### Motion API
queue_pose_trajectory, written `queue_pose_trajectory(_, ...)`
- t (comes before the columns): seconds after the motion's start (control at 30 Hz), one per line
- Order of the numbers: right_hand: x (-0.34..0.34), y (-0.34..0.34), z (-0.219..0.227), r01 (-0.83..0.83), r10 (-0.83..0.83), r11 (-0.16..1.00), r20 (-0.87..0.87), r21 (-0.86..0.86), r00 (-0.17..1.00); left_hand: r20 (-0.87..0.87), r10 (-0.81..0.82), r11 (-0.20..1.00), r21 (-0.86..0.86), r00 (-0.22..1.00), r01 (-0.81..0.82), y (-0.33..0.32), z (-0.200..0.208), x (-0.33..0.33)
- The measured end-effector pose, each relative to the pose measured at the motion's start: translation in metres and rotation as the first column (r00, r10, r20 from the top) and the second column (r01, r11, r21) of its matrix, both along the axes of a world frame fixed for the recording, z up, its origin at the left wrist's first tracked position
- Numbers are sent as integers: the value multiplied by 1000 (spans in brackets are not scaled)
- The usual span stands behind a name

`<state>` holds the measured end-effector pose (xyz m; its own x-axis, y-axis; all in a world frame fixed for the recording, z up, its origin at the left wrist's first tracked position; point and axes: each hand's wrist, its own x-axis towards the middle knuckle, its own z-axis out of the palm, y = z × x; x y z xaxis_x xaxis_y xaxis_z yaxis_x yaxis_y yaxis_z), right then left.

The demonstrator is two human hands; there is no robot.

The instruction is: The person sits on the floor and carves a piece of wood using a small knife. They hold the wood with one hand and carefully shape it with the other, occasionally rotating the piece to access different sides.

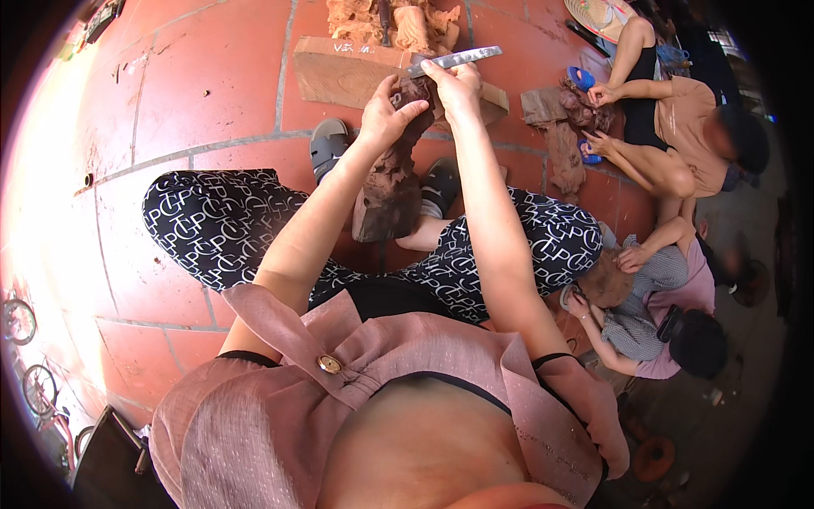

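Observation:
A dark reddish-brown wood carving point(392, 188) with a rough, knobbly shape stands between my feet, its blocky end closest to me. My left hand point(388, 117) is at its far end, fingers curled against the wood and thumb stretched out. In my right hand point(455, 88) is a flat grey strip point(471, 57) with pale marks, gripped between thumb and fingers. The strip points right, above the carving's far end. Whether it is a blade or a folded abrasive strip I cannot tell. My fingers partly hide where it meets the wood.
Beyond my hands lies a thick pale wooden block point(339, 69), with an orange-toned carving point(413, 30) behind it. At right, two people sit handling brown wood pieces point(561, 153). A straw hat point(600, 17) lies at upper right. Bicycles point(39, 388) stand at lower left.

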<state>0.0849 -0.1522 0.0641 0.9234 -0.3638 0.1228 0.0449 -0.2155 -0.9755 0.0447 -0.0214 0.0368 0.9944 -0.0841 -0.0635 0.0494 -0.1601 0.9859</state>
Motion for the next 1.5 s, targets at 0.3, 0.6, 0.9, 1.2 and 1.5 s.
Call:
queue_pose_trajectory(0.3, -6, -4, 7, -116, 126, 989, -114, 90, 985, 61, -24, 997, -79, 998, 28, -1, 11, -4)
queue_pose_trajectory(0.6, 12, -18, -30, 5, -7, 996, -31, -85, 999, 77, 15, 992, -125, 997, -5, -8, 19, -6)
queue_pose_trajectory(0.9, -6, 1, -9, 53, -54, 997, -23, -55, 998, 53, -3, 979, -204, 999, 14, -10, 2, -5)
queue_pose_trajectory(1.2, -11, -21, 11, 85, -89, 981, 14, 174, 996, 293, -69, 978, 209, 954, 7, 5, 32, -4)
queue_pose_trajectory(1.5, -42, -31, 34, 87, -87, 907, -18, 412, 996, 289, -261, 897, 426, 921, 121, 0, 59, 4)
